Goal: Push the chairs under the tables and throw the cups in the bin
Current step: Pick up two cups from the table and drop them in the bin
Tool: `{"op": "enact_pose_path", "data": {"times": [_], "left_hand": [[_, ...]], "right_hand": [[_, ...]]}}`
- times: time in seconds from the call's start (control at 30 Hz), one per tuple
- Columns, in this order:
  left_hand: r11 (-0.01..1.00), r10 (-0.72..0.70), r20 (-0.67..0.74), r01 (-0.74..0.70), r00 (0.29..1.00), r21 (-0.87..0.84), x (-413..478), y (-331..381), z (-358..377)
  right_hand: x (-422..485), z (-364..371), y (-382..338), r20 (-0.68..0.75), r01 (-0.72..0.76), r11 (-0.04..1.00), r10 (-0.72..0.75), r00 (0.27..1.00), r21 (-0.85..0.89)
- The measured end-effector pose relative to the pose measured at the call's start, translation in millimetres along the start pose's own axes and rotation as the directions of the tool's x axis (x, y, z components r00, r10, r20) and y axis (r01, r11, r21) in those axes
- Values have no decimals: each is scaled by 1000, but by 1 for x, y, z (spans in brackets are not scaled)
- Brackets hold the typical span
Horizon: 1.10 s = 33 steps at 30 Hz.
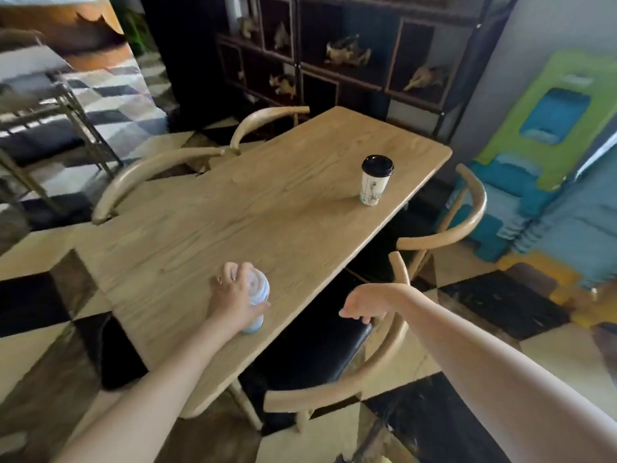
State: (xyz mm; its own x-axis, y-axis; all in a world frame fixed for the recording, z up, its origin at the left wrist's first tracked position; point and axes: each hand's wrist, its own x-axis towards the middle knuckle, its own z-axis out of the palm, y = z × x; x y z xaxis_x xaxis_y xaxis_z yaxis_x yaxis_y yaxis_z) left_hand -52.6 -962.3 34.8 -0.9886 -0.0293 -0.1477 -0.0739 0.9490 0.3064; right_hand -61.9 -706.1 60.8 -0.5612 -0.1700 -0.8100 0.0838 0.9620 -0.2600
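My left hand (233, 294) grips a pale blue and white cup (258, 290) standing near the front right edge of the wooden table (253, 208). A second cup (374, 180), white with a black lid, stands upright near the table's far right side. My right hand (362, 304) hangs over the black seat of the near right chair (377, 372), fingers loosely curled and holding nothing. That chair sits partly under the table. Another chair (464, 218) stands further back on the right. Two chairs (150, 177) line the left side, their backs against the table edge.
A dark shelf unit (334, 51) with small figurines stands behind the table. A green and blue painted wall (547, 135) runs along the right. A metal-framed table (43, 105) is at the far left. The floor is checkered black and cream.
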Motion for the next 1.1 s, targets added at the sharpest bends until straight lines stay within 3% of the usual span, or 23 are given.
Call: {"op": "enact_pose_path", "data": {"times": [0.1,0.23,0.33,0.5,0.73,0.97,1.1], "left_hand": [[990,-130,-25,128,991,-64,-5,29,7],[974,-180,-27,174,983,-145,-8,77,15],[967,-185,-8,180,983,-178,-4,109,20],[962,-172,16,172,985,-210,25,150,20],[971,-127,118,148,985,-190,113,191,8],[963,-100,143,132,985,-234,207,233,-2],[967,-102,155,135,983,-218,236,250,1]], "right_hand": [[1,-22,20,-2,63,991,-64,998,-121],[0,-47,53,-23,135,962,-144,989,-236],[2,-70,77,-83,140,937,-175,981,-321],[11,-137,105,-204,165,939,-232,951,-300],[32,-243,118,-227,127,914,-227,947,-385],[95,-321,117,-475,70,914,-272,837,-400],[125,-332,112,-454,66,890,-293,842,-451]]}}
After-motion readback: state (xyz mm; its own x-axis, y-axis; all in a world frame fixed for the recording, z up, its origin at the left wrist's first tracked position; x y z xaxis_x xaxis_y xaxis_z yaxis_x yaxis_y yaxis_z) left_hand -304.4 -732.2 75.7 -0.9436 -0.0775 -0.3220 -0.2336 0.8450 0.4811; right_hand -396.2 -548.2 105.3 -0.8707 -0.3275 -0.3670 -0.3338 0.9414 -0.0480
